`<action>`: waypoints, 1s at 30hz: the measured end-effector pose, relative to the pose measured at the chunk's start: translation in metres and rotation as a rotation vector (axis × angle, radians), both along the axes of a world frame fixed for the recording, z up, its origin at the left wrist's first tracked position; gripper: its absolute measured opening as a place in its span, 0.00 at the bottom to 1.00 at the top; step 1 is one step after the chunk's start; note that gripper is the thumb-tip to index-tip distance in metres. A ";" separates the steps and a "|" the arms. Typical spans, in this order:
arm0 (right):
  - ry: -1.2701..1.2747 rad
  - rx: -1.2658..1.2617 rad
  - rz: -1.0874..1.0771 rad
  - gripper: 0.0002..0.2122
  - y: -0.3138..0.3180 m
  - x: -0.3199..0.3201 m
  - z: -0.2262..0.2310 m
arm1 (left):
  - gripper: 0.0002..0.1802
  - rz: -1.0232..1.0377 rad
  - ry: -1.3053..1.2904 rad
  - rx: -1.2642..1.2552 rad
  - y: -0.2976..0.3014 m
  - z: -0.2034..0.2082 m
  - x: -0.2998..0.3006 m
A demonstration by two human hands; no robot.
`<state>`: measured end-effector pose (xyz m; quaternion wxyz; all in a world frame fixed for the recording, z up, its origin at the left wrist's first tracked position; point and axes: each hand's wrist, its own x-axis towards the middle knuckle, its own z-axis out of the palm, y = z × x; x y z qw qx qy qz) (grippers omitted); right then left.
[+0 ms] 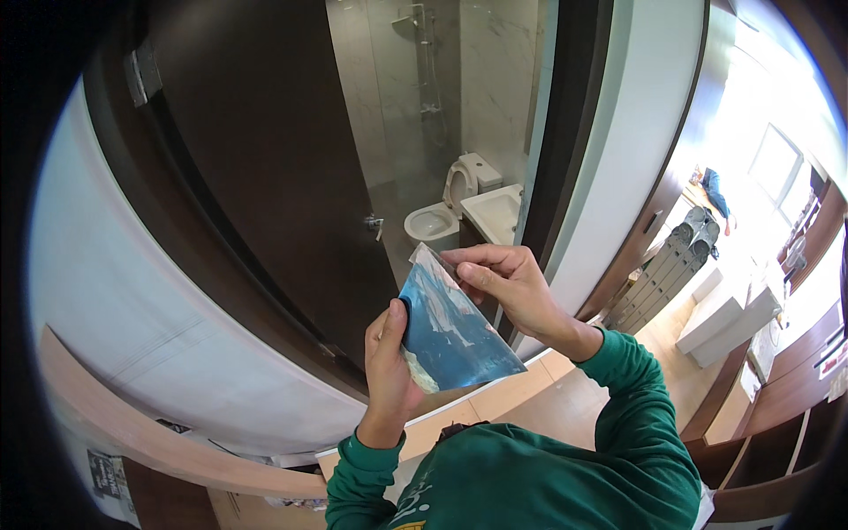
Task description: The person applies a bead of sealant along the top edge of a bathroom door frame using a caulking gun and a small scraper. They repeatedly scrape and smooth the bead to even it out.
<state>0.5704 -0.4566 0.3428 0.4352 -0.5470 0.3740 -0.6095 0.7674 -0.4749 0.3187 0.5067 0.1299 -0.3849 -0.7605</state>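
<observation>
In front of my chest is a flat blue sheet [459,340], tapered toward its upper corner. White, putty-like smears cover parts of its face, mostly near the top and along the lower left edge. My left hand [389,362] is closed on the sheet's left edge, the thumb over its face. At the upper right edge my right hand [508,283] pinches, thumb against index finger, close to the tapered corner. What lies between those right fingertips is too small to make out apart from the sheet's edge.
A dark door [256,115] stands ajar on the left, its metal handle [374,224] close by. Through the doorway are a toilet [433,223] and a washbasin [495,212]. Folded ladder sections [658,274] lean at the right, near a white box [720,322]. A curved wooden edge [159,433] runs at lower left.
</observation>
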 end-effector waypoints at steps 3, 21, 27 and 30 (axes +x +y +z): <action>-0.016 -0.031 0.019 0.14 0.000 0.001 0.001 | 0.24 0.031 -0.023 0.020 0.001 0.000 -0.003; -0.369 0.025 -0.073 0.08 0.034 -0.029 -0.006 | 0.21 0.524 -0.024 -0.213 -0.023 -0.013 -0.004; -0.330 0.077 -0.099 0.09 0.040 -0.008 -0.016 | 0.25 0.754 -0.117 -0.387 -0.019 -0.007 -0.019; -0.315 0.118 -0.134 0.07 0.036 -0.005 -0.019 | 0.26 0.783 -0.157 -0.461 -0.014 -0.007 -0.024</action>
